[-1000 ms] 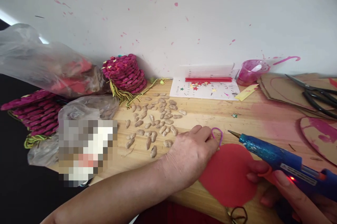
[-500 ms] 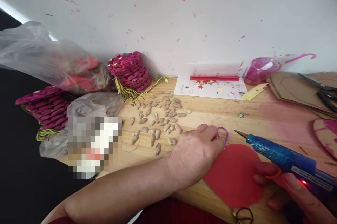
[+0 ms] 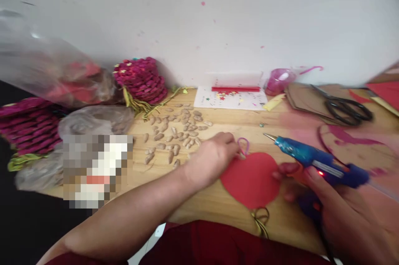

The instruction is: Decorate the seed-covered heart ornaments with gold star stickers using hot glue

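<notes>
My left hand (image 3: 218, 155) is closed at the upper left edge of a round red paper disc (image 3: 251, 182), its fingertips partly hidden. A purple loop (image 3: 243, 145) sticks up at the disc's top, beside those fingers. Yellow-green cords (image 3: 261, 220) hang out at its lower edge. My right hand (image 3: 330, 202) is wrapped round a blue hot glue gun (image 3: 318, 163) with an orange trigger and a lit red light. The metal nozzle points left, above and to the right of the disc. Some right fingers come close to the disc's right edge; I cannot tell whether they touch.
Many peanuts (image 3: 170, 136) lie left of my left hand. Magenta peanut-covered crafts (image 3: 145, 80) and plastic bags (image 3: 93, 119) stand further left. Behind are a paper sheet (image 3: 230, 101) with small stars, a pink cup (image 3: 279, 81), black scissors (image 3: 346, 107) and cardboard (image 3: 307, 101).
The view has shifted right and back, so more of the scissors and cardboard shows. Both hands stay at the disc, with the glue gun still held and its nozzle still pointing left.
</notes>
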`<state>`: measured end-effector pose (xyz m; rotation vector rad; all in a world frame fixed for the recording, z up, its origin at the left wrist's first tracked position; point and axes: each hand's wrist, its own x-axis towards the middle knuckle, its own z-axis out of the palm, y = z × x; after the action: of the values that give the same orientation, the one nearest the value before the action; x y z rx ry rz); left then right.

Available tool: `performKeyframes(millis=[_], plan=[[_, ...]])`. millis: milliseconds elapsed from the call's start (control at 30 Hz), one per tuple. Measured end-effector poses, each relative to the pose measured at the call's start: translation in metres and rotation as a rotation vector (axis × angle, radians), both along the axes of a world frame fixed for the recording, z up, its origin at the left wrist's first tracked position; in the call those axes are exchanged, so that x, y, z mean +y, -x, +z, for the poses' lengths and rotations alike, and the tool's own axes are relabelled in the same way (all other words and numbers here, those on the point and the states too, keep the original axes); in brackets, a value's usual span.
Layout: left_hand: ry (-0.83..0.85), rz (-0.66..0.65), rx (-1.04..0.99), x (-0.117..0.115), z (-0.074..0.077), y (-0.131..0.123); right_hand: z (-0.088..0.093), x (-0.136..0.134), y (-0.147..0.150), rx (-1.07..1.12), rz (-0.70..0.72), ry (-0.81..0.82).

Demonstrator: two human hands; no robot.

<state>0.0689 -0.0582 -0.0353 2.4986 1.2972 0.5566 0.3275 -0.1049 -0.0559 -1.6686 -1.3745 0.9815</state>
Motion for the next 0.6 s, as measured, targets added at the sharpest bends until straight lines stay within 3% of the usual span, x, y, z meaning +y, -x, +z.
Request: performKeyframes(millis=[67,167,333,600], plan=[[-0.066,0.058,-0.112,0.004,0.001,0.007,0.010,0.001,0.010,0.249,-0.055,0.038],[-0.156,0.156,-0.152,0.012,0.009,0.021,0.016,0.004,0.017,0.444,-0.049,0.020],[0.091,0.151,-0.016,0.018,0.023,0.031,0.015,0.004,0.020,0.473,-0.048,-0.002],[0.383,0.100,-0.014,0.014,0.025,0.026,0.010,0.005,0.020,0.324,-0.036,-0.042]])
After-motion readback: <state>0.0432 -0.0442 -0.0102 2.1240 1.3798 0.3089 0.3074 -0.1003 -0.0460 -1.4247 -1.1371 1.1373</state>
